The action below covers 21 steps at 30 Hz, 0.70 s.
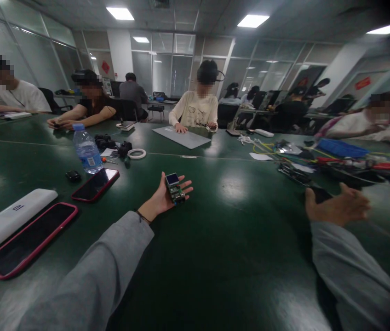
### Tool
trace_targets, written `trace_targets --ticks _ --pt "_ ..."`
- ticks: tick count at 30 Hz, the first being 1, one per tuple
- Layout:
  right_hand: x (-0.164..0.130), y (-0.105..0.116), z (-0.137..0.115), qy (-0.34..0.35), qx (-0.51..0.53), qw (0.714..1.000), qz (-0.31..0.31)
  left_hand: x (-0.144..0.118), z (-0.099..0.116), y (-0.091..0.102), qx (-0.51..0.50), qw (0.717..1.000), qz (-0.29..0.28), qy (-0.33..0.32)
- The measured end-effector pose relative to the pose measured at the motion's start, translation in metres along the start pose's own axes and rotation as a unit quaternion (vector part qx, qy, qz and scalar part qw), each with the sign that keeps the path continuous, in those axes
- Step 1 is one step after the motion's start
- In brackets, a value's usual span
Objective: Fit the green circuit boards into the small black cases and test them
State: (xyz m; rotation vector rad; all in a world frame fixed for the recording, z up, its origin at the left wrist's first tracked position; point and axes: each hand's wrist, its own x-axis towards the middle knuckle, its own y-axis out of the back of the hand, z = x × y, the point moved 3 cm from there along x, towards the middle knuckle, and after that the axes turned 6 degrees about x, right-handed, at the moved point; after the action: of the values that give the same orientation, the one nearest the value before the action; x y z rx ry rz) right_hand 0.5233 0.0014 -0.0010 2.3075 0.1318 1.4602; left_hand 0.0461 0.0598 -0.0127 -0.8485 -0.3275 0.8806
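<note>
My left hand [159, 198] is palm up over the green table, its fingers stretched out. Across the palm and fingers lies a small circuit board with a little screen [175, 187]; the thumb is along its left edge. My right hand [338, 205] is at the right, thumb raised and fingers extended, slightly blurred. Nothing shows in its grasp. Just behind it is a dark flat object [320, 194] that I cannot make out, near a clutter of cables and tools [293, 172].
On the left are a water bottle [87, 149], two red-cased phones [95, 185], a white power bank [15, 216] and a tape roll [136, 153]. Across the green table [226, 257], a person [197, 108] rests a hand on a grey panel [181, 137]. A blue tray [342, 148] is at right.
</note>
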Motion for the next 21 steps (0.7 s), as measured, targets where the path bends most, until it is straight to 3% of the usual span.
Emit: trace_targets --ticks 2,5,9,12,14,15,21 --pt "-0.012 -0.005 -0.043 0.061 0.032 0.996 -0.053 -0.001 0.0 -0.002 -0.002 1.0 0.004 -0.003" --pt "-0.052 0.003 -0.133 0.2 0.106 0.97 -0.084 -0.001 0.0 -0.002 -0.004 1.0 0.01 -0.002" --pt "-0.123 0.042 -0.253 0.312 0.244 0.901 -0.175 0.003 -0.002 0.003 -0.002 1.0 0.0 -0.006" --pt "-0.16 0.069 -0.312 0.385 0.305 0.821 -0.291 0.007 -0.004 0.009 0.006 1.0 0.003 -0.011" --pt "-0.17 0.074 -0.33 0.402 0.317 0.782 -0.355 0.007 -0.004 0.01 0.01 1.0 0.012 -0.006" --pt "-0.171 0.073 -0.333 0.393 0.318 0.777 -0.374 0.007 -0.004 0.01 0.013 1.0 0.019 -0.003" --pt "-0.163 0.056 -0.325 0.32 0.337 0.788 -0.404 -0.001 -0.002 0.005 0.013 0.999 0.041 0.007"
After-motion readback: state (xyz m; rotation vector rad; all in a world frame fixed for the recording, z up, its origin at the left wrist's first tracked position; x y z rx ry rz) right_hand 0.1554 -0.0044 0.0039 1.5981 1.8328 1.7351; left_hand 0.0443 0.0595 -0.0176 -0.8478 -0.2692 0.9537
